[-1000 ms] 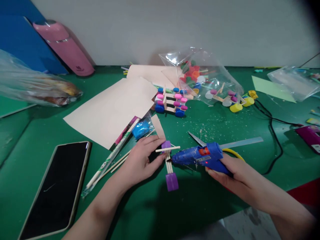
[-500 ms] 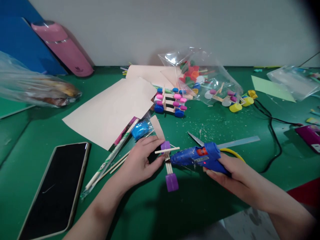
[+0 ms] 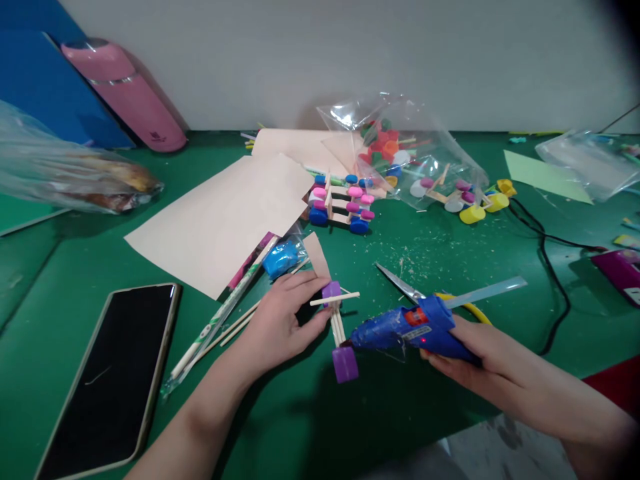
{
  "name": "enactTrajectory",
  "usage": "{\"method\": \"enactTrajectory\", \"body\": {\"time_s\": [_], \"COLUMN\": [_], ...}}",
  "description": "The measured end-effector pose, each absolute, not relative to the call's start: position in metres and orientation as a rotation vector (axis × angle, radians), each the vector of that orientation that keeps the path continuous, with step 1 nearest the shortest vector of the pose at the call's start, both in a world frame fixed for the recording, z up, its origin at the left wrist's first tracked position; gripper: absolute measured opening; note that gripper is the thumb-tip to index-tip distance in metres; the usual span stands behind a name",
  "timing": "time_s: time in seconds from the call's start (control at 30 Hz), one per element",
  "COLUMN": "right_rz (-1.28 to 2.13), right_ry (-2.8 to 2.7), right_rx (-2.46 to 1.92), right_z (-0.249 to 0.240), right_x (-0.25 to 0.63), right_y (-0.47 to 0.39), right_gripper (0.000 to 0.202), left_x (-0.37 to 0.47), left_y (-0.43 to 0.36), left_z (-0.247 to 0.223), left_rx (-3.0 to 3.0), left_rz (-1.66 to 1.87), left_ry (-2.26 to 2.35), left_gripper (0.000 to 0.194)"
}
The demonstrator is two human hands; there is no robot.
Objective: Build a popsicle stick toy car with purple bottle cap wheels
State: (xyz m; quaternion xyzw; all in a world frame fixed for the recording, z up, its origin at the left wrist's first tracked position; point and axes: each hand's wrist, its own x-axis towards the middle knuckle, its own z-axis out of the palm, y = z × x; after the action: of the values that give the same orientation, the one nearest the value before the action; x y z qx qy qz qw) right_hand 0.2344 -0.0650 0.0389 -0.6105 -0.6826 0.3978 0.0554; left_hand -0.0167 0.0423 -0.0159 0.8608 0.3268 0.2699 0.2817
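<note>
My left hand (image 3: 285, 313) pinches the upper end of a small stick assembly, its fingers at a purple block (image 3: 331, 294) and the sticks (image 3: 338, 325). A second purple block (image 3: 345, 365) is at the lower end, and a short stick (image 3: 335, 299) lies crosswise near the top. In my right hand (image 3: 480, 353) is a blue glue gun (image 3: 405, 327) with a clear glue stick out of its back. Its nozzle tip is at the sticks just above the lower purple block.
Scissors (image 3: 400, 283) lie behind the glue gun. A phone (image 3: 113, 373) is at the left, beside wrapped sticks (image 3: 225, 310). Small wheeled models (image 3: 341, 205), paper (image 3: 215, 220) and a plastic bag (image 3: 425, 153) lie farther back. A black cord (image 3: 550, 273) runs at the right.
The glue gun in my right hand has moved down and right, its nozzle from mid-stick to near the lower purple block. More of the scissors shows. My left hand has stayed in place.
</note>
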Motion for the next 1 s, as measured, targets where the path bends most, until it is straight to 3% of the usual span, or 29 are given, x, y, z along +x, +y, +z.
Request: {"method": "enactTrajectory", "body": {"time_s": [1.0], "right_rz": [1.169], "right_ry": [-2.056], "right_rx": [-1.849], "right_z": [0.040], "right_x": [0.236], "right_y": [-0.060], "right_gripper": [0.020], "left_x": [-0.015], "left_y": [0.043], "left_z": [-0.016], "left_rx": [2.260], "left_rz": [0.699], "left_ry": [0.877], "left_gripper": [0.027]}}
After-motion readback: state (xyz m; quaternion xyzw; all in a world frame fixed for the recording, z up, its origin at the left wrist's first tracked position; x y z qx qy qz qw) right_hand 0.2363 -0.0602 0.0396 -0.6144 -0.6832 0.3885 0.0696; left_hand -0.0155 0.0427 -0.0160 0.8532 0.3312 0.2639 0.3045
